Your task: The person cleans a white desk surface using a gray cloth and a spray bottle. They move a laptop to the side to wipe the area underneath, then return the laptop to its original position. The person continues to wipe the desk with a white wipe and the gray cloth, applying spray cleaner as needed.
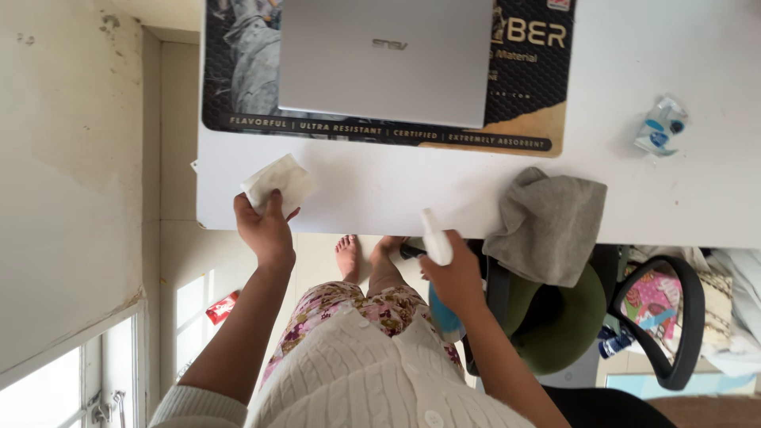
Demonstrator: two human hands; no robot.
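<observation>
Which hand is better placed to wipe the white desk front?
Left, likely: left hand holds the folded white paper wipe over the white desk edge; right hand grips a white-topped blue spray bottle, off the desk.

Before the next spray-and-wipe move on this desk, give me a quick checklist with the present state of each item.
1. Left hand grips the folded white wipe: ok.
2. Right hand holds the spray bottle by its white head: ok.
3. Nozzle direction: cannot tell.
4. Silver laptop lid closed, lying on the printed desk mat: ok.
5. Bare strip of white desk between the hands is free of things: ok.
6. Grey cloth hangs over the desk edge beside the right hand, and a small clear bottle lies further right: not ok if that side gets wiped.
</observation>
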